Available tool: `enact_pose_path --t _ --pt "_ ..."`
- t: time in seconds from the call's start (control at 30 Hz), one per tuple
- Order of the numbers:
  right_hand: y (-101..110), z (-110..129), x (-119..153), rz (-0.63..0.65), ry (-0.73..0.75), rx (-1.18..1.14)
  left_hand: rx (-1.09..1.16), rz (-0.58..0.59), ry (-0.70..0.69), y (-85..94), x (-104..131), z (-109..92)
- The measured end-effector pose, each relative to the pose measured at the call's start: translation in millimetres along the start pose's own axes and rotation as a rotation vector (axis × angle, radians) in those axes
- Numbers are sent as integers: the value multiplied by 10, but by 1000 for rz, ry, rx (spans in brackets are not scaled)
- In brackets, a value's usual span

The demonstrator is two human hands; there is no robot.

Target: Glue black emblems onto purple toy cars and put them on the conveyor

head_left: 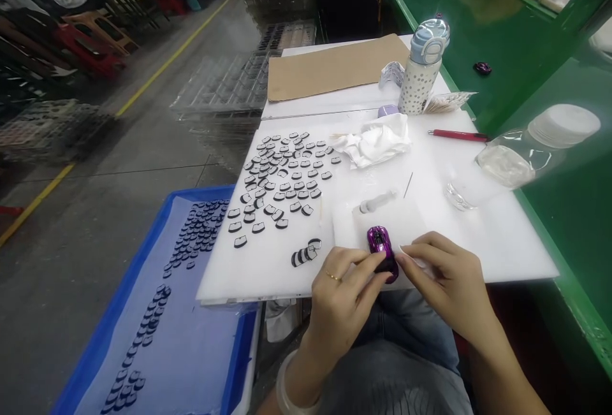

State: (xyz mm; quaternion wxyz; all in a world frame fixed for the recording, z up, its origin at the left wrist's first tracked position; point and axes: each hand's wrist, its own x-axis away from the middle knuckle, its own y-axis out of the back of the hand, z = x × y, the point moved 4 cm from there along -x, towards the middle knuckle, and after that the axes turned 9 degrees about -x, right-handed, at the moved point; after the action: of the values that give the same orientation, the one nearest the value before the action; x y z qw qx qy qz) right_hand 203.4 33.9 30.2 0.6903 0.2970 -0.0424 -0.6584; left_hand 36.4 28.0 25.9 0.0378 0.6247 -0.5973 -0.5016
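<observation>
Both hands were at the near edge of the white counter (pixel 478 236), the left hand (pixel 342 294) and right hand (pixel 447 275) each closed by the fingertips on a small purple toy car (pixel 381 250) held between them just above the board. Small black-rimmed clear pieces (pixel 282 179) lay scattered to the left of the car, with more on the blue tray (pixel 119 300) beside the counter. A crumpled white cloth (pixel 377 141), a red pen (pixel 456 135) and a dotted bottle (pixel 423 67) lay farther back.

I sit at a white board (pixel 478 236) laid against a green bench (pixel 564 224), with grey concrete floor (pixel 95 224) marked by a yellow line (pixel 167 58) to my left and stacked chairs (pixel 90 39) beyond it.
</observation>
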Motion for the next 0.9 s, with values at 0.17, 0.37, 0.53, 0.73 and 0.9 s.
enact_pose_path --t 0.17,0.37,0.53,0.73,0.9 --pt "26 1 16 30 -46 -9 35 67 4 -34 5 11" --pt "8 -15 9 43 -80 -12 132 103 111 -40 8 77" --pt "-2 -6 -7 56 -118 -36 153 109 139 -58 -8 84" --pt "-30 14 -84 1 -151 6 148 106 138 -44 -18 94" --pt "-96 -10 -40 -34 -98 54 135 102 157 -62 -13 77"
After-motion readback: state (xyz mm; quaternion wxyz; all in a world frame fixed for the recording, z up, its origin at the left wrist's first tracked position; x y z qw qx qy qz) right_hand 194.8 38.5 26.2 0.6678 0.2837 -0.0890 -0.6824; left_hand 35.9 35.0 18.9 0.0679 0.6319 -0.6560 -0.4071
